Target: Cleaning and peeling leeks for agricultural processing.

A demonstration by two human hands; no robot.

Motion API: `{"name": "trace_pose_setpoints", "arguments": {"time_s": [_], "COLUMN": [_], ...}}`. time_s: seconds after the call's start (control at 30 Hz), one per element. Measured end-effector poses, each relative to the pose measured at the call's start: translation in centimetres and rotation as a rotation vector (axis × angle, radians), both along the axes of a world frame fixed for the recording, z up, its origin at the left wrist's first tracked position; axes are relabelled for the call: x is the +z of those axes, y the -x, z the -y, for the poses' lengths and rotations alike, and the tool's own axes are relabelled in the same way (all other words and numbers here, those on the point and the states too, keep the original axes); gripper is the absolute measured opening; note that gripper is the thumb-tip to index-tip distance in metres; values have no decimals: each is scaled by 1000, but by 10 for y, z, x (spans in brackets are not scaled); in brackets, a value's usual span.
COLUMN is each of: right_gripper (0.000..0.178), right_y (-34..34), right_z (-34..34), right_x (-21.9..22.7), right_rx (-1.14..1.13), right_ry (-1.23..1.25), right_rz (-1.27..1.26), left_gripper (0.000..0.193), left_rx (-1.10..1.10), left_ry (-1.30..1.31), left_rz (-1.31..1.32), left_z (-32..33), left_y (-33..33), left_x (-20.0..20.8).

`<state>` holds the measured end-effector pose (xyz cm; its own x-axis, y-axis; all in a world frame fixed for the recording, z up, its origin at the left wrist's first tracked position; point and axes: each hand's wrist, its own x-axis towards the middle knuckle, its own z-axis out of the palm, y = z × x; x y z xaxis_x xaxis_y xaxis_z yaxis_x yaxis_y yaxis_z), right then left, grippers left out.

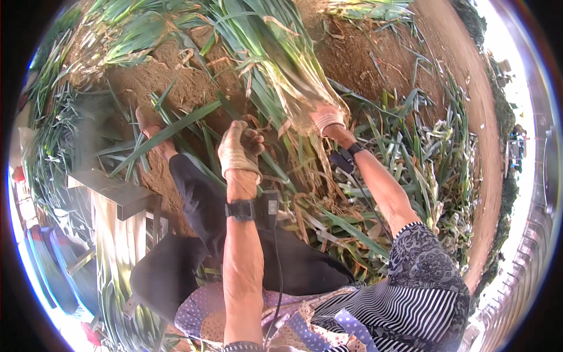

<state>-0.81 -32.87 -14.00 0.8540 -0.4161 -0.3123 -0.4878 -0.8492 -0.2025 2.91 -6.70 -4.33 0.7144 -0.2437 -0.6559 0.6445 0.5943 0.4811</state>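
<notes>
My right hand (329,117), in a pale glove, is closed on the pale, dry-skinned end of a bunch of long green onions (275,53). The bunch slants up and left, its green leaves reaching the top of the view. My left hand (239,146), also gloved, is raised over the leaf litter to the left of the bunch, apart from it. Its fingers are curled in; whether anything is inside them is hidden. Loose green leaves (176,134) lie beneath and beyond my left hand.
Trimmed leaves and dry husks (410,170) are heaped at the right. More green onions (138,38) lie on bare soil at the far left. A metal stand (117,193) at the left has pale-stalked green onions (117,246) beside it. My outstretched foot (150,122) rests on the soil.
</notes>
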Motion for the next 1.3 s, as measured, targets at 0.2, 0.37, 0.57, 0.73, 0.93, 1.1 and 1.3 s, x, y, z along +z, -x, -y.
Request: {"name": "trace_pose_setpoints", "arguments": {"time_s": [0.2,0.37,0.57,0.73,0.93,1.1,1.3], "right_gripper": [35,37,57,34,39,35,18], "right_y": [-15,-15,23,132,187,207,200], "right_z": [9,-16,-74,-91,-112,-105,-78], "right_x": [-41,-5,144,172,218,214,180], "right_rx": [-218,-260,-287,-140,-88,-26,23], "right_ry": [-32,-18,-165,155,348,414,366], "right_rz": [-67,-155,-415,112,93,155,82], "left_gripper": [20,20,21,40,67,33,25], "left_rx": [12,16,-17,-204,-583,-1019,-1463], "left_ry": [-25,-41,-190,-357,-403,-248,49], "left_rz": [-63,-79,-21,100,247,245,457], "left_z": [6,5,9,34,51,56,61], "left_y": [-1,-2,-6,1,21,51,90], "left_x": [4,6,-2,-8,-21,-8,15]}}
